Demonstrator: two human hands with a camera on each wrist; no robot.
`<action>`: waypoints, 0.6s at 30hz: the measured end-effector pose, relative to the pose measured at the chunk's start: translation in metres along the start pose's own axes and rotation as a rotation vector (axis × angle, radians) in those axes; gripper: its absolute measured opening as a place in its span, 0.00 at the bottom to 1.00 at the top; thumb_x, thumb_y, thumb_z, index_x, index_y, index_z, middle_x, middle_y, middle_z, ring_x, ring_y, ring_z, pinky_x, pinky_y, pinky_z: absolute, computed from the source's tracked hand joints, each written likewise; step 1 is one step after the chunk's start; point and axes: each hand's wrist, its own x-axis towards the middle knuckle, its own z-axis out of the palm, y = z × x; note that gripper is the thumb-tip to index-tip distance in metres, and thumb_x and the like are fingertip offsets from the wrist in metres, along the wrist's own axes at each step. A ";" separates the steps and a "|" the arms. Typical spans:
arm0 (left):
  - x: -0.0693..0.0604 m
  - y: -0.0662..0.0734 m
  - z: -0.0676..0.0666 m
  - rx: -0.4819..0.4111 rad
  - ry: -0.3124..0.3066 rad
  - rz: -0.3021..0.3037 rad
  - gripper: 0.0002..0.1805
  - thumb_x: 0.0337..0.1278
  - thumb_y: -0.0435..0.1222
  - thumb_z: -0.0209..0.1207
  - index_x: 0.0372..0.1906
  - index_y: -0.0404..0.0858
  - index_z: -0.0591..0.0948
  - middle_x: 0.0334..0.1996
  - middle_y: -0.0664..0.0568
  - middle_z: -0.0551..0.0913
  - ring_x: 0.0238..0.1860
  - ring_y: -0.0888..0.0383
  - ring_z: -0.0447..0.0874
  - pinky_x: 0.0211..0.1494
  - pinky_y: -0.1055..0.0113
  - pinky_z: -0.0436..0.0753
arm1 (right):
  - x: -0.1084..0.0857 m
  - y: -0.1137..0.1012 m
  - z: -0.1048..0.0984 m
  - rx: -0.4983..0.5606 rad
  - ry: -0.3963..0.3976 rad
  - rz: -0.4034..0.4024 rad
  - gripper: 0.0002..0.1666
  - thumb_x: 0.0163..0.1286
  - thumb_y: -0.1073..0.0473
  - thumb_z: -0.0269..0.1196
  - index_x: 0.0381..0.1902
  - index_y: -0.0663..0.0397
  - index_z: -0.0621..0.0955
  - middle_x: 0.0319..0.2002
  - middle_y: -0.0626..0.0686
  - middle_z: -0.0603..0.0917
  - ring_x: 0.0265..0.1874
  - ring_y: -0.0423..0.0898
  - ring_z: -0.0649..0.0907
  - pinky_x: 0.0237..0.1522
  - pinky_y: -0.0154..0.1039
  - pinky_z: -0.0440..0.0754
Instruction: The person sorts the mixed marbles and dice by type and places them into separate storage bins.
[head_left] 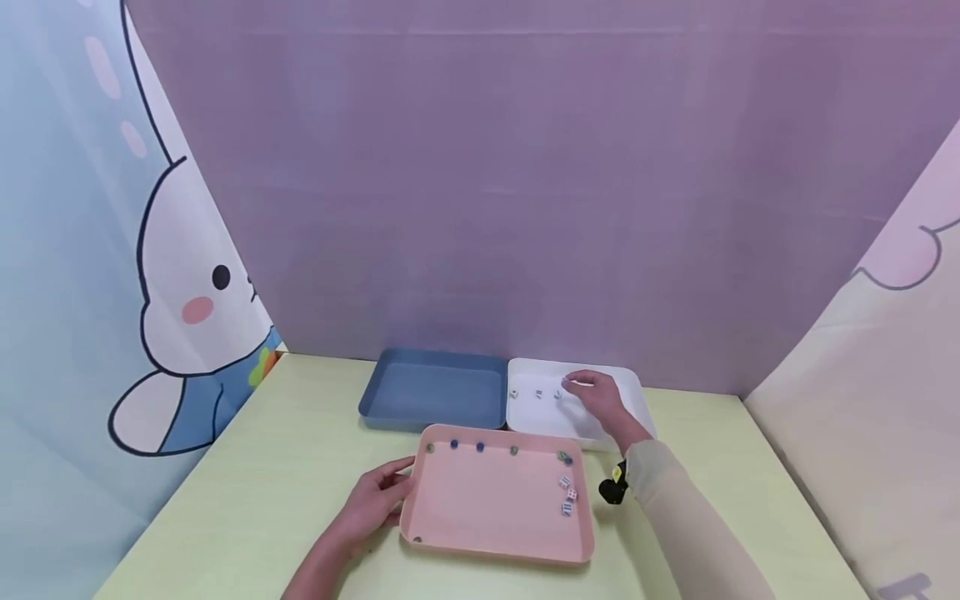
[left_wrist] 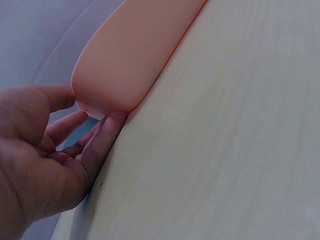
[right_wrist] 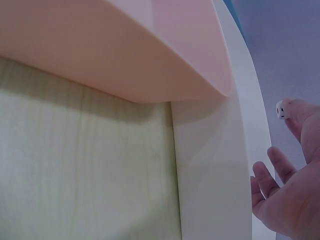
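Pale tabletop (head_left: 240, 500) flanking pink tray (head_left: 487, 504), left hand (head_left: 373, 504) holding its edge

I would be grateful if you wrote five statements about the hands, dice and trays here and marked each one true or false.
1. The right hand pinches a die. True.
2. The left hand touches the pink tray. True.
3. The pink tray is the farthest tray. False: it is the nearest.
4. Some white dice lie near the pink tray's right side. True.
5. The right hand is over the blue tray. False: it is over the white tray.
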 end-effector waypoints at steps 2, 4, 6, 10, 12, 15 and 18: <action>-0.001 0.001 0.001 -0.008 0.001 -0.005 0.27 0.68 0.36 0.57 0.68 0.33 0.69 0.47 0.38 0.76 0.41 0.51 0.81 0.36 0.57 0.85 | 0.001 0.002 -0.001 -0.011 0.002 0.005 0.17 0.65 0.56 0.67 0.47 0.61 0.84 0.52 0.60 0.82 0.57 0.56 0.75 0.57 0.52 0.72; 0.000 0.001 0.002 -0.004 0.003 -0.009 0.27 0.68 0.36 0.56 0.68 0.33 0.69 0.47 0.38 0.76 0.41 0.51 0.81 0.35 0.58 0.85 | 0.002 0.003 -0.002 -0.022 0.002 0.011 0.17 0.65 0.55 0.67 0.47 0.60 0.84 0.53 0.60 0.81 0.58 0.57 0.75 0.57 0.52 0.72; 0.001 0.001 0.002 0.002 0.003 -0.011 0.27 0.68 0.36 0.56 0.69 0.33 0.69 0.47 0.39 0.76 0.41 0.51 0.82 0.36 0.57 0.85 | 0.003 0.003 -0.003 -0.039 0.004 0.017 0.17 0.65 0.55 0.67 0.48 0.60 0.84 0.54 0.61 0.81 0.57 0.57 0.75 0.56 0.53 0.72; 0.001 0.001 0.003 0.005 0.003 -0.007 0.26 0.68 0.35 0.56 0.68 0.33 0.69 0.46 0.38 0.77 0.40 0.51 0.82 0.36 0.57 0.85 | 0.002 0.003 -0.004 -0.047 0.018 0.029 0.18 0.65 0.55 0.67 0.48 0.60 0.84 0.53 0.61 0.81 0.56 0.58 0.76 0.55 0.52 0.73; 0.000 0.002 0.003 0.002 0.004 -0.004 0.26 0.68 0.34 0.56 0.68 0.32 0.69 0.46 0.38 0.77 0.40 0.51 0.82 0.35 0.57 0.85 | 0.003 0.004 -0.005 -0.049 0.019 0.035 0.19 0.65 0.54 0.67 0.49 0.61 0.84 0.53 0.62 0.81 0.56 0.58 0.76 0.56 0.52 0.73; 0.001 0.001 0.004 -0.002 0.005 -0.002 0.26 0.68 0.34 0.56 0.68 0.32 0.69 0.46 0.38 0.77 0.39 0.50 0.82 0.35 0.57 0.85 | 0.004 0.005 -0.009 -0.063 0.021 0.054 0.20 0.66 0.54 0.66 0.50 0.61 0.83 0.54 0.62 0.80 0.57 0.58 0.75 0.57 0.52 0.72; 0.002 -0.001 0.004 -0.003 0.001 -0.002 0.26 0.68 0.34 0.56 0.68 0.31 0.68 0.46 0.37 0.77 0.39 0.50 0.82 0.35 0.56 0.85 | 0.003 0.007 -0.014 -0.074 0.025 0.076 0.20 0.67 0.55 0.65 0.51 0.61 0.82 0.54 0.63 0.80 0.56 0.58 0.76 0.57 0.52 0.72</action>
